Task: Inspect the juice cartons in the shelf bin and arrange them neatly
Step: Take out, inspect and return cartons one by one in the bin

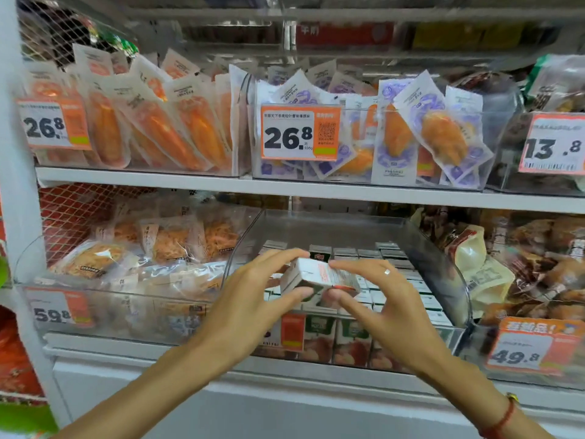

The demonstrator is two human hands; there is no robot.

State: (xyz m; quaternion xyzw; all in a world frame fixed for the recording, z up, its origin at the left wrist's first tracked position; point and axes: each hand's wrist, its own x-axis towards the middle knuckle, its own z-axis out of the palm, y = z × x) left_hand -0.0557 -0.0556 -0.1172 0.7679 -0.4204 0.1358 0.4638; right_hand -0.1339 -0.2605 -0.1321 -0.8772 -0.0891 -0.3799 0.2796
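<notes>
Fingertips (299, 253) and thumb of left hand (253, 296) pinching near end of small juice carton (319, 277); right hand (384, 299) gripping opp. end, thumb under, ring on one finger. Carton held tilted on its side, just above clear shelf bin (456, 280), lower shelf, center. Below: rows of upright juice cartons (395, 267) packed in bin. Orange price tag (292, 332) on bin front. Red cord bracelet (501, 418) at right wrist. Upper shelf w/ bagged snacks (164, 128), tag reading 26.8 (299, 136).
</notes>
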